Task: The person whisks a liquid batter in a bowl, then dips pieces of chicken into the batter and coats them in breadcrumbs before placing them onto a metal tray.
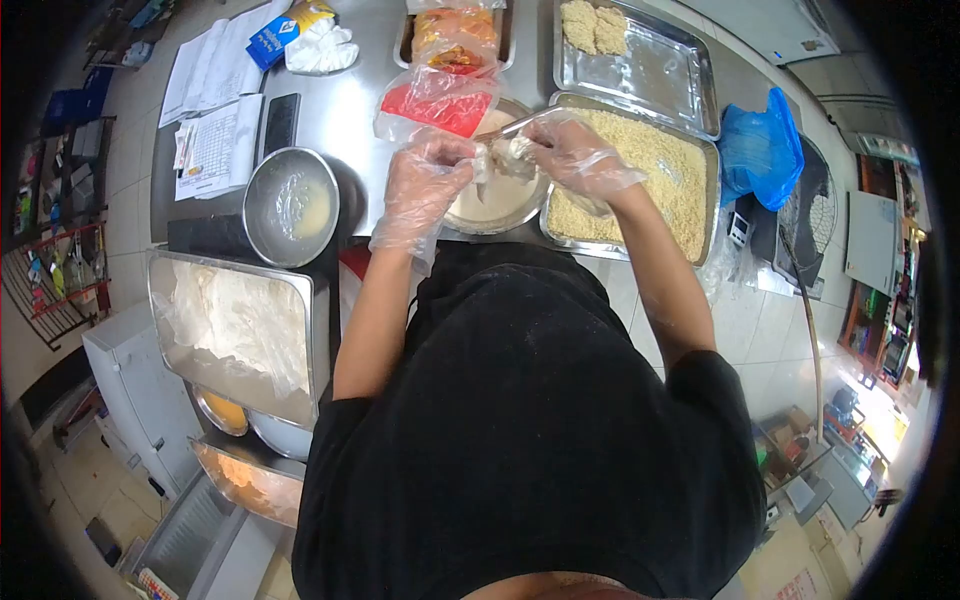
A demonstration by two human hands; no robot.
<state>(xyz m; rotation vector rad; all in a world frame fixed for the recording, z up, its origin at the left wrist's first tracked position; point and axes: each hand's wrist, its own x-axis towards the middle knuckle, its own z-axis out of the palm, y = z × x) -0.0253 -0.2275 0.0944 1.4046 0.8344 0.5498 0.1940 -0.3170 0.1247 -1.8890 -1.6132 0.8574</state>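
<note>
Both hands wear clear plastic gloves and meet above a round metal bowl (490, 222) of pale batter. Fingers of my left hand (425, 185) are pinched at the left end of a batter-coated piece (513, 158); what lies under the coating does not show. My right hand (580, 155) grips the same piece from the right, near the edge of a tray of pale crumbs (660, 175). A long thin handle (510, 127) crosses the bowl's rim behind the fingers. Just beyond the bowl lies a red and clear plastic bag (435, 105).
Behind the crumbs, a metal tray (680, 80) holds crumbed pieces (594, 27). A tray of orange food (455, 35) stands at the back. To the left are a steel bowl (290, 165), a phone (282, 122), papers (215, 140) and a flour tray (235, 325). A blue bag (760, 150) sits right.
</note>
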